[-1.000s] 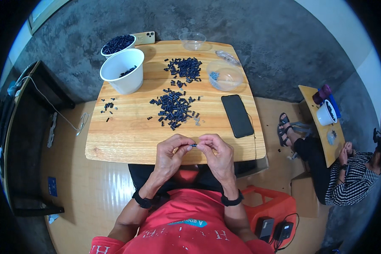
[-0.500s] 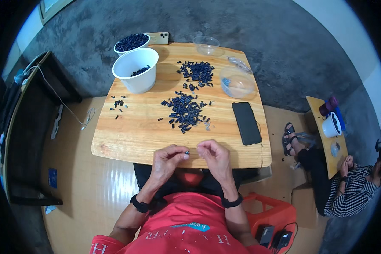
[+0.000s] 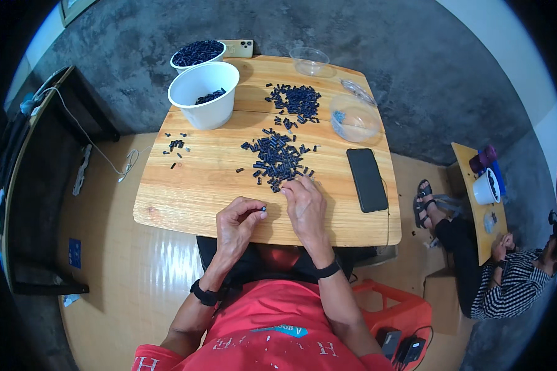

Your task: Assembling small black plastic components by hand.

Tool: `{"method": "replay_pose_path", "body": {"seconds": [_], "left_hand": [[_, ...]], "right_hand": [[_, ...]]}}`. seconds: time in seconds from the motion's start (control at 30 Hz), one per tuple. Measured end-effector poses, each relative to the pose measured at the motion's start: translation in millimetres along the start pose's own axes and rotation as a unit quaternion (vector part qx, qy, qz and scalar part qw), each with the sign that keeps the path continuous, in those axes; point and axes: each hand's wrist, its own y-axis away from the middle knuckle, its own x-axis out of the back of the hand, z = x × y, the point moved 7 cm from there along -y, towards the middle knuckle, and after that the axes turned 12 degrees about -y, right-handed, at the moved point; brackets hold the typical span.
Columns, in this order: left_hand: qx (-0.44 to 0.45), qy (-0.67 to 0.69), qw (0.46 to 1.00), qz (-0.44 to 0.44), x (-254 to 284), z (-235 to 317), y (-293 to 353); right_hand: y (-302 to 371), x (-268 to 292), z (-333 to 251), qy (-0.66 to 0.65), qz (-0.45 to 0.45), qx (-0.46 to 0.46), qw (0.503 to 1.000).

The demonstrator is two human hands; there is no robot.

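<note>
Near the front edge of the wooden table [image 3: 179, 207], my left hand [image 3: 235, 227] pinches a small dark cylindrical piece [image 3: 263, 209] between thumb and forefinger. My right hand [image 3: 307, 209] has its bent fingers at the near edge of a loose pile of small dark cylindrical pieces [image 3: 278, 154]. Its thumb and forefinger are drawn together; whatever may be between them is hidden. Farther back lies a second, denser pile of such pieces [image 3: 298, 102]. A few small scattered bits [image 3: 176, 144] sit apart at the left.
A white bucket [image 3: 195, 111] holds some dark pieces; a fuller white tub [image 3: 198, 53] stands behind it. Clear bowls [image 3: 356, 127] and a black phone [image 3: 367, 179] are at the right. Another person [image 3: 513, 278] sits at a small table on the far right.
My right hand has moved forward from beside the left hand to the near pile. My left hand has shifted slightly forward, still pinching its dark piece.
</note>
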Motion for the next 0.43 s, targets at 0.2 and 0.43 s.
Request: {"method": "replay_pose_path", "body": {"seconds": [0.2,0.43], "left_hand": [[0.016,-0.019,1.0,0.001,-1.8,0.8,-0.6],[0.014,-0.012,1.0,-0.005,-11.4,2.0,1.7]], "right_hand": [[9.3,7.8,3.4,0.009,-0.018,0.011,1.0],[24.3,32.6,19.1,-0.189,0.029,-0.138,0.972]]}}
